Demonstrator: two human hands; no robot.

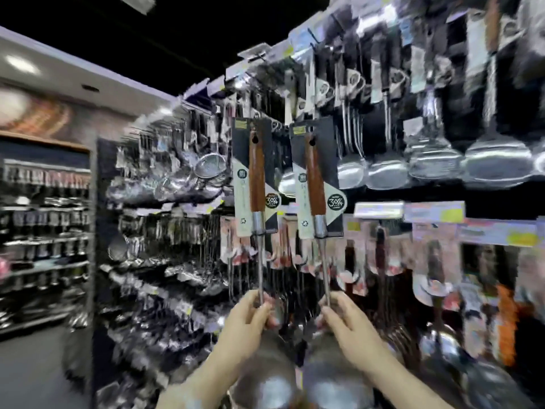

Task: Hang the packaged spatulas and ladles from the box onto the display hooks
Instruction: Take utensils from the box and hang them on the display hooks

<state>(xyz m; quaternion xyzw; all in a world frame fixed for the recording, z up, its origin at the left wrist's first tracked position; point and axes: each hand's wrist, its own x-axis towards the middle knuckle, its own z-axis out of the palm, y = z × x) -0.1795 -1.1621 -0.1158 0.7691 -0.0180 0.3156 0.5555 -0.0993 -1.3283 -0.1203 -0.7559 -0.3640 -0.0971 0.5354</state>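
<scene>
Each hand [246, 317] [346, 320] grips one carded ladle [257, 178] [316, 184].

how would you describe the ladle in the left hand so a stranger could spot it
Start at the utensil wall. Two wood-handled ladles are held up before it. The left hand grips the left ladle, whose card stands higher than the right ladle's.

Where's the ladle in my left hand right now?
In the head view, the left ladle is held upright just left of centre, beside the right ladle, its card up against the hanging utensils; the left hand grips its metal shaft.
</scene>
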